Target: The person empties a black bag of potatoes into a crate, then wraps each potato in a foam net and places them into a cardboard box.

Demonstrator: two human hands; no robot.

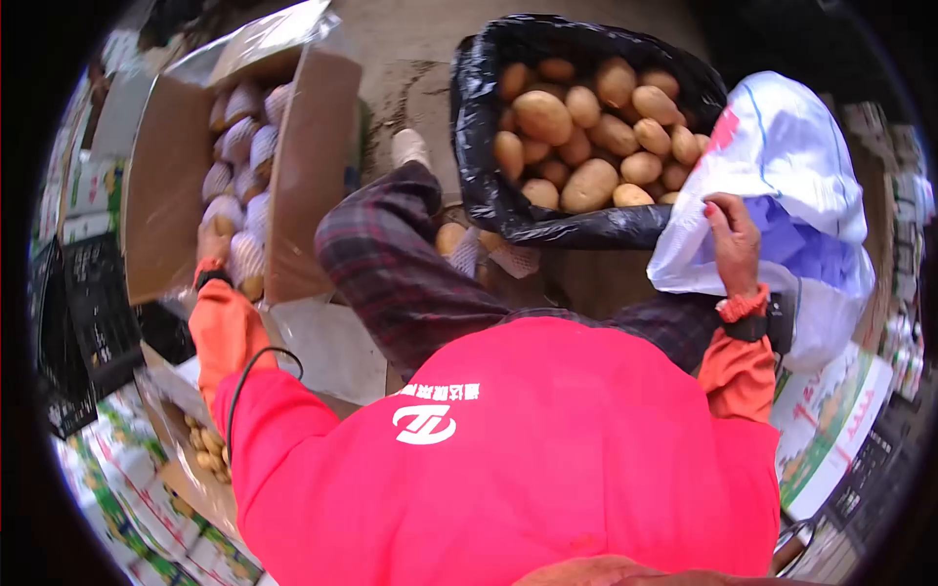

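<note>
My left hand (213, 242) reaches into an open cardboard box (311, 176) on the left. Its fingers are closed around a potato (225, 221) in a foam net, among several other netted potatoes (237, 142). On the right, my right hand (735, 244) is at the mouth of a white woven bag (796, 127), its thumb and fingers closed on the rim; part of the fingers is hidden. Purple foam nets (782, 234) show inside the bag. Beside it, a container lined with black plastic (586, 230) holds many loose potatoes (591, 186).
Between my legs lie a few potatoes (450, 237) and loose foam nets (513, 259). Another box of small potatoes (207, 449) stands at lower left. Black crates (98, 327) and printed cartons (831, 430) line both sides. My foot (410, 148) rests between the box and the container.
</note>
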